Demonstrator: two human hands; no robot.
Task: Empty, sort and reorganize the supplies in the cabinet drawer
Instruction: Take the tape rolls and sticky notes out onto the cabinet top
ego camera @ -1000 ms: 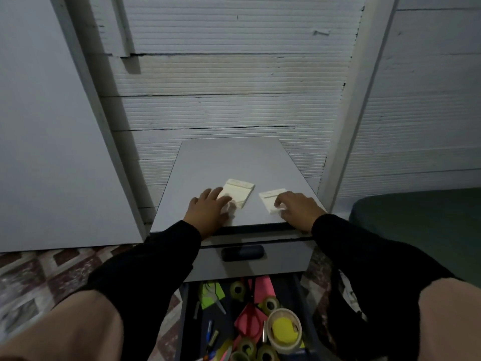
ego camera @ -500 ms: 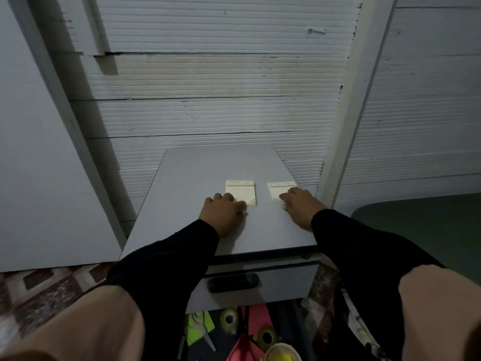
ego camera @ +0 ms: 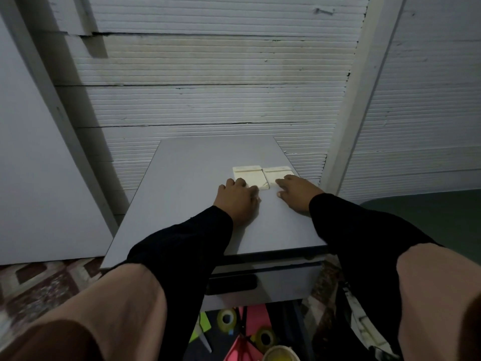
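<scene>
Resting on the grey cabinet top [ego camera: 187,183], two pale sticky-note pads lie side by side, edges touching, toward its 2 o'clock corner. The left hand [ego camera: 238,199], fingers curled, touches the left pad [ego camera: 248,175]; the right hand [ego camera: 295,194], fingers relaxed, touches the right pad [ego camera: 278,171]. At 6 o'clock, the open drawer [ego camera: 234,332] holds tape rolls [ego camera: 226,319] and coloured paper.

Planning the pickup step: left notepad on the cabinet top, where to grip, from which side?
Pinch the left notepad by its left and near edges, coming from the left. It lies flat, its right edge butts the right notepad, and the left hand sits at its near edge.
</scene>
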